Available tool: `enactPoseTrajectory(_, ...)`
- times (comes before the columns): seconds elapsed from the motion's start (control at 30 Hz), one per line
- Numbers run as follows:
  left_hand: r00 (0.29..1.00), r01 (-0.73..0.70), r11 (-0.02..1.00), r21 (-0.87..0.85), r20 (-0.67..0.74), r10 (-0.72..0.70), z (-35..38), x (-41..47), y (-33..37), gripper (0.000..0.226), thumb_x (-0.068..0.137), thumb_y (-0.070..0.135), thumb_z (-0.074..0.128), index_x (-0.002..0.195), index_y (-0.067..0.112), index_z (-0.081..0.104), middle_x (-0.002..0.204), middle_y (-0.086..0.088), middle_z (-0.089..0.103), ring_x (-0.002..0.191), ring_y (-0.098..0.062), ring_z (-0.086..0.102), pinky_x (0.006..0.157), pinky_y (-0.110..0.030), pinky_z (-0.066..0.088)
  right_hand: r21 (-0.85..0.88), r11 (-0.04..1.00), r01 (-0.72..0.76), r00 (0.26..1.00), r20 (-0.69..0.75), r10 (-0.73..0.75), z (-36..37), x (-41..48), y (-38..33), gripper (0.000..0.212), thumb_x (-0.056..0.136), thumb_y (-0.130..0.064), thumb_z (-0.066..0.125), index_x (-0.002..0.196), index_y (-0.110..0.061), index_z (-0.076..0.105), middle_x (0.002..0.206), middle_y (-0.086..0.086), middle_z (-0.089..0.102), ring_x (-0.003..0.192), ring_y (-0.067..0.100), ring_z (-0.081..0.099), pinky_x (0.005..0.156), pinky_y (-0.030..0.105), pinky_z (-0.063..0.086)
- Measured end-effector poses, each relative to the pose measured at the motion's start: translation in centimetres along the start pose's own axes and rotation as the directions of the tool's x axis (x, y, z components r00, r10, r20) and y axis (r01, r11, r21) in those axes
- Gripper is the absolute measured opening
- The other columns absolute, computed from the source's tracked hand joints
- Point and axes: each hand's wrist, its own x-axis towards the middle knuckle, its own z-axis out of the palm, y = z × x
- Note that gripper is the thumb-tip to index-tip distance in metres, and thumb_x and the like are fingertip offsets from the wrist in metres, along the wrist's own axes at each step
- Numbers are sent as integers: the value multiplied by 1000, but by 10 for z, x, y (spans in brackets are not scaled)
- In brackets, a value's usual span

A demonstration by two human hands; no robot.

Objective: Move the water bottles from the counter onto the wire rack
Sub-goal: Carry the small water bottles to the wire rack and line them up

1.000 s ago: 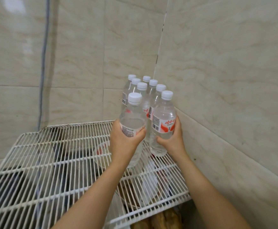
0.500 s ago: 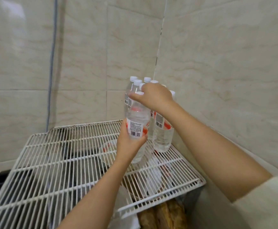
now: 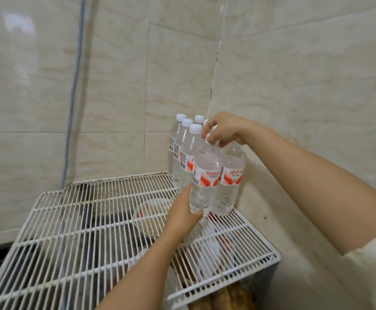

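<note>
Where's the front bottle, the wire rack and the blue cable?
front bottle (image 3: 206,177): head view, its red-and-white label.
wire rack (image 3: 75,220): head view, bare wires at left.
blue cable (image 3: 74,86): head view, middle of its run.

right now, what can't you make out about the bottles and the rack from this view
Head view only:
How many water bottles there are: the right hand covers caps at the back.
Whether the front bottle stands on the wire rack: the left hand hides its base.
What the things under the rack are: blurred behind the wires.
The brown items: cut off by the bottom edge.
</note>
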Motion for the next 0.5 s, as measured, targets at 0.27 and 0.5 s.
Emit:
enactPoseTrajectory(0.27,999,30,997,69,-23,-28,8,9,-10,82,80,24,67,145,34,19,144,2,39,130,-16,42,102,-43,44,-26,995,97,994,-49,-98,9,9,9,21,82,2,56,91,-15,63,122,13,54,79,19,53,75,30,52)
enactPoseTrajectory(0.5,999,40,999,16,-6,-40,3,5,-7,80,81,22,67,145,34,20,146,-1,37,131,-20,41,105,-43,41,-27,992,127,989,-66,-129,12,3,12,31,84,3,52,107,-14,64,130,11,46,103,25,54,82,32,51)
